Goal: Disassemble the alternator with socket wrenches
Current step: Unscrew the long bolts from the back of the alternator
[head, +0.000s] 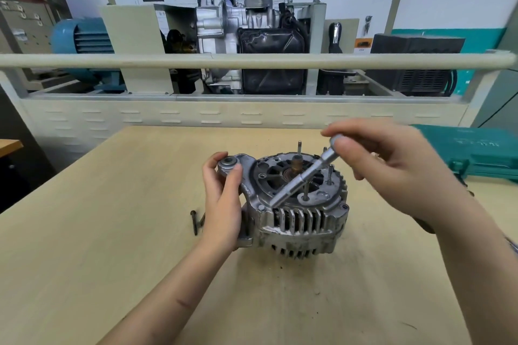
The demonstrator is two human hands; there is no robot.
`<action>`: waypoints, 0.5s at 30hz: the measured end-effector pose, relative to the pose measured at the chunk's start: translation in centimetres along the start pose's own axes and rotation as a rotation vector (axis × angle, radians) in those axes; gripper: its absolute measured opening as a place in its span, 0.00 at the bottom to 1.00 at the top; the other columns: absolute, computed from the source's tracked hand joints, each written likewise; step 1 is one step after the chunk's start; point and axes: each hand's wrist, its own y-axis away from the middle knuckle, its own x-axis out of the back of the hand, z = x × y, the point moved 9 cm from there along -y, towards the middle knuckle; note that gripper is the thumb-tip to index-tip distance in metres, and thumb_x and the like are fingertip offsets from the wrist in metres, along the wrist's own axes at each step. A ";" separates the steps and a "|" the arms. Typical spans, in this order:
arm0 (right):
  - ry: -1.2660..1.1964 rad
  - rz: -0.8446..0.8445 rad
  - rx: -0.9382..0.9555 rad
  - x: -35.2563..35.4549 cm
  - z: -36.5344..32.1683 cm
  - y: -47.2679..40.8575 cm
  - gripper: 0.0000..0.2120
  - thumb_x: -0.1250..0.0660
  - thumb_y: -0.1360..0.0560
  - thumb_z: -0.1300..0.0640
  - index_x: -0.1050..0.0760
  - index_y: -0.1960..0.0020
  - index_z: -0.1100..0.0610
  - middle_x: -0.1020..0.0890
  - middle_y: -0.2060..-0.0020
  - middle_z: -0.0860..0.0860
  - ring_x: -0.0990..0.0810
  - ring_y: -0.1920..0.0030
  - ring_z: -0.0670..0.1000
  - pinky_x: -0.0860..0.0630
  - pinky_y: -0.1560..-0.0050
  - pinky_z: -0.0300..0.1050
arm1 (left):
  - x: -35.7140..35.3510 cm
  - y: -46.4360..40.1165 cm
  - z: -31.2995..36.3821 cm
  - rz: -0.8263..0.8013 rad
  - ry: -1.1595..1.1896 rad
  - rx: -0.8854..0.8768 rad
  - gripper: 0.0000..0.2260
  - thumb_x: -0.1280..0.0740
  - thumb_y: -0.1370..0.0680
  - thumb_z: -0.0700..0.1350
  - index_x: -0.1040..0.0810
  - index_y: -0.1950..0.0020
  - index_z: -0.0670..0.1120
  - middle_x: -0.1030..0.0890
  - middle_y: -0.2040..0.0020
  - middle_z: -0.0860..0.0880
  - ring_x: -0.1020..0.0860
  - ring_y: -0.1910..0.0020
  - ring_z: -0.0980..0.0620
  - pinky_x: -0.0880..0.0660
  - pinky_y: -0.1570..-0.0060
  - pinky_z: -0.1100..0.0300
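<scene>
Currently the alternator (pixel 294 204) stands on the bench (pixel 112 232), rear face up, roughly at the centre of the work surface. The left hand (pixel 222 202) steadies it: the fingers (pixel 215 159) curl round the mounting ear at the left of the housing, thumb on the bushing. The right hand (pixel 392 165) pinches the upper end of the socket wrench (pixel 305 179) between thumb and fingertips. The tool runs down and to the left across the rear face, and its lower end sits at the housing rim, near a small hex head; whether the socket is seated on a fastener cannot be told.

Work completed, as judged from the layout: two long dark bolts (pixel 196 221) lie loose on the bench just left of the left wrist, which suggests that some through-bolts are already out. No rear cover is present over the rear face; the central shaft end and the openings round it are exposed.

Work remaining: several studs still stand upright on the rear face. The two housing halves remain joined. No internal component has been lifted out. Disassembly therefore appears to be at an early-to-middle stage.

A green tool case (pixel 476 151) lies closed at the right rear of the bench.
</scene>
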 end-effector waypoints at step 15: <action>0.356 -0.380 0.259 -4.8 -5.8 -4.3 0.17 0.42 0.24 0.50 0.22 0.43 0.57 0.18 0.53 0.46 0.23 0.54 0.45 0.30 0.54 0.39 | 0.1 0.5 0.4 0.029 0.034 -0.066 0.11 0.39 0.28 0.53 0.32 0.47 0.61 0.24 0.51 0.54 0.23 0.53 0.57 0.28 0.52 0.59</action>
